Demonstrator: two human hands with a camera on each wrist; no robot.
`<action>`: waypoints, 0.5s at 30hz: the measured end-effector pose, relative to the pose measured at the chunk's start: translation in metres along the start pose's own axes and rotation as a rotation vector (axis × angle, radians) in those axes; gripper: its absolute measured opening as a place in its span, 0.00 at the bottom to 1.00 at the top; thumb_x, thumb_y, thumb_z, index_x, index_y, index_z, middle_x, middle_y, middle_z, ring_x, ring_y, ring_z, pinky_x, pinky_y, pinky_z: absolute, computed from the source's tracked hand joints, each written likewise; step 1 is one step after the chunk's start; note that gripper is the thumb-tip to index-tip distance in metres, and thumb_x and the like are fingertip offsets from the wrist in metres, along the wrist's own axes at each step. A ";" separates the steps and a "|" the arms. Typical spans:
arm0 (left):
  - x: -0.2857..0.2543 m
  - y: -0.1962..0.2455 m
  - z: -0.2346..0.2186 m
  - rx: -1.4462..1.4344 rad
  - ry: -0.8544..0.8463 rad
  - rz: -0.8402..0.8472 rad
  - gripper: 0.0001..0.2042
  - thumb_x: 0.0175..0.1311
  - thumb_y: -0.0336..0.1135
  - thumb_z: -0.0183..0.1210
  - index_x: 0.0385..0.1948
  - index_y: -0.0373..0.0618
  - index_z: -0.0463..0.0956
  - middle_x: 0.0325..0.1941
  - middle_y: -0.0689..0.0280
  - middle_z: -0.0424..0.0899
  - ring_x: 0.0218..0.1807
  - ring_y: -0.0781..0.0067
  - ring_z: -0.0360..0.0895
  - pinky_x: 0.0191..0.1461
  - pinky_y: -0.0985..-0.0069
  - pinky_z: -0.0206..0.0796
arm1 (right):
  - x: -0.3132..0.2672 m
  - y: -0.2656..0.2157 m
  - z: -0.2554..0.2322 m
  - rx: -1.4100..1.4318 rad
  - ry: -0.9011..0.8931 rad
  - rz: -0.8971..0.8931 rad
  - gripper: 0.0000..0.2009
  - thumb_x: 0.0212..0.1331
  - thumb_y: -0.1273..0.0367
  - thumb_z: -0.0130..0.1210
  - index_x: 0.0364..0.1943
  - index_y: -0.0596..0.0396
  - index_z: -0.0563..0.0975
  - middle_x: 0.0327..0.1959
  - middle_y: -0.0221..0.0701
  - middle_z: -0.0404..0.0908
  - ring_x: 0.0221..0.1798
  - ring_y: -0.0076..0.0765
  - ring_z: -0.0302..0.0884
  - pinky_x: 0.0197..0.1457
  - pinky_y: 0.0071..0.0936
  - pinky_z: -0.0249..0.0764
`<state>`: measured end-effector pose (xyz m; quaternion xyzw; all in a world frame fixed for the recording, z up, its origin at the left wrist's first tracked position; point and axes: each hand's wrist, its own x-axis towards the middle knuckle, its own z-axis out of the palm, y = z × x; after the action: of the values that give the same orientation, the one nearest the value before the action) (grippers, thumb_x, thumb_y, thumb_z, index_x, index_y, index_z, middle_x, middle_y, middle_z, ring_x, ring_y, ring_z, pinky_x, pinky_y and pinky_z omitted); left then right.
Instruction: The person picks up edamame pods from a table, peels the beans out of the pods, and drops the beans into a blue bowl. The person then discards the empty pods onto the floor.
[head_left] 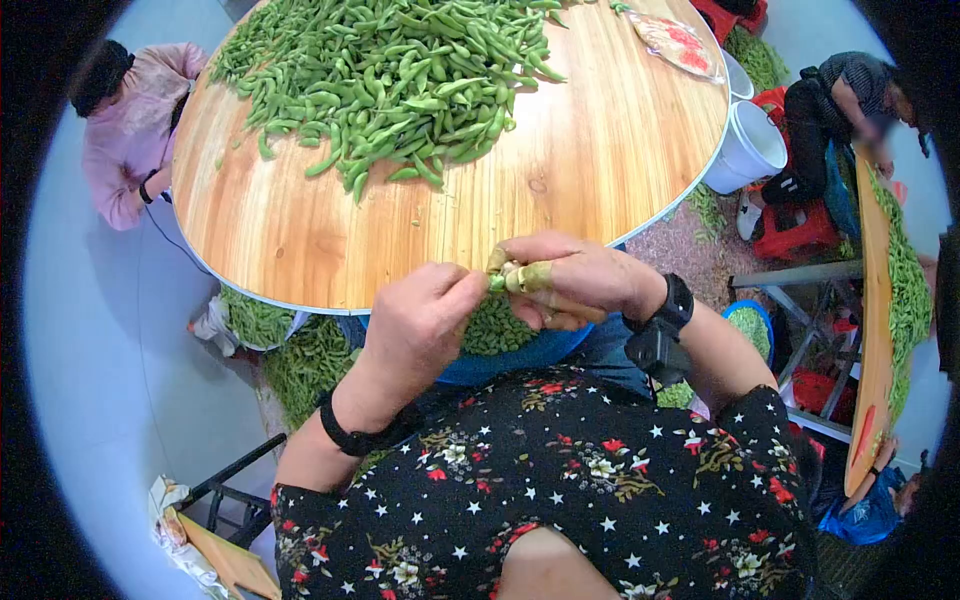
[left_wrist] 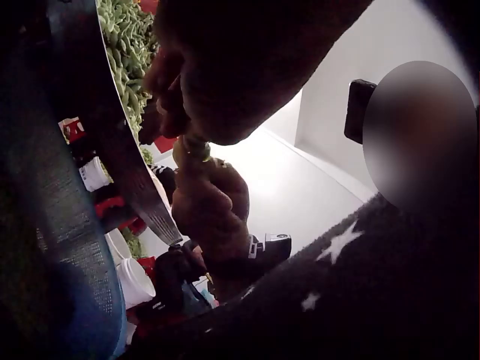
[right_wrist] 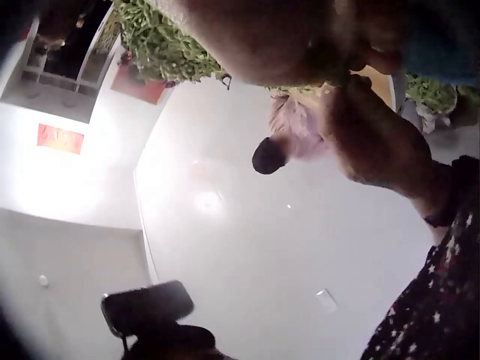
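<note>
Both hands meet over the near edge of the round wooden table [head_left: 600,180]. My left hand [head_left: 425,315] pinches one end of a green edamame pod [head_left: 496,283] between thumb and curled fingers. From the other side my right hand [head_left: 575,280] grips the same pod, with yellowish covers on its thumb and forefinger. Most of the pod is hidden by the fingertips. Below the hands, shelled green beans [head_left: 495,332] lie in a blue basin [head_left: 560,352]. A large heap of edamame pods [head_left: 400,85] covers the far part of the table.
A flat clear packet with red print [head_left: 678,45] lies at the table's right. White buckets [head_left: 750,150] stand beyond that edge. One person in pink [head_left: 135,140] sits at the left, another [head_left: 850,110] at the right by a second table [head_left: 875,330]. More pods [head_left: 310,370] lie below left.
</note>
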<state>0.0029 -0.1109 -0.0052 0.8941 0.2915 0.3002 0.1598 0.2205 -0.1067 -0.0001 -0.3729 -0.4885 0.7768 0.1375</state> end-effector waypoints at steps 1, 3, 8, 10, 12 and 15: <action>0.001 0.002 -0.002 0.095 -0.004 0.040 0.11 0.47 0.23 0.55 0.35 0.42 0.75 0.27 0.61 0.76 0.28 0.61 0.76 0.28 0.69 0.68 | -0.001 -0.002 0.002 -0.046 0.039 -0.017 0.10 0.65 0.60 0.43 0.36 0.49 0.71 0.20 0.25 0.73 0.14 0.19 0.65 0.12 0.19 0.59; 0.002 0.009 -0.004 0.165 -0.008 0.062 0.12 0.46 0.23 0.55 0.35 0.42 0.76 0.27 0.62 0.75 0.28 0.62 0.75 0.28 0.70 0.68 | -0.002 0.001 0.009 -0.091 0.079 -0.033 0.10 0.66 0.59 0.44 0.37 0.50 0.71 0.20 0.25 0.73 0.14 0.18 0.65 0.13 0.19 0.60; -0.003 0.018 -0.004 0.213 0.017 0.078 0.12 0.46 0.24 0.56 0.35 0.41 0.76 0.26 0.61 0.75 0.28 0.63 0.75 0.28 0.70 0.69 | -0.007 0.010 0.020 -0.040 0.147 -0.193 0.10 0.66 0.58 0.49 0.38 0.49 0.70 0.19 0.18 0.66 0.17 0.11 0.57 0.17 0.12 0.51; -0.007 0.019 -0.005 -0.060 0.049 -0.023 0.10 0.48 0.23 0.58 0.35 0.40 0.76 0.27 0.61 0.76 0.28 0.62 0.76 0.29 0.69 0.70 | -0.008 0.014 0.021 -0.015 0.109 -0.226 0.10 0.66 0.59 0.49 0.37 0.49 0.71 0.19 0.18 0.66 0.17 0.11 0.57 0.17 0.12 0.51; -0.012 0.022 -0.007 -0.034 0.007 -0.024 0.10 0.49 0.24 0.59 0.35 0.40 0.76 0.28 0.60 0.77 0.28 0.61 0.76 0.29 0.69 0.70 | -0.007 0.016 0.022 -0.067 0.087 -0.198 0.07 0.65 0.63 0.49 0.35 0.51 0.71 0.21 0.18 0.67 0.19 0.12 0.61 0.20 0.14 0.56; -0.020 0.029 -0.002 -0.061 -0.021 -0.042 0.09 0.50 0.24 0.60 0.34 0.39 0.75 0.28 0.59 0.77 0.28 0.59 0.77 0.30 0.68 0.70 | 0.006 0.036 0.025 -0.331 0.165 -0.446 0.04 0.60 0.70 0.48 0.33 0.55 0.71 0.21 0.21 0.69 0.21 0.18 0.65 0.23 0.22 0.61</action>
<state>0.0007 -0.1458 0.0009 0.8856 0.2993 0.2962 0.1961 0.2041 -0.1369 -0.0282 -0.3358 -0.6655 0.6043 0.2815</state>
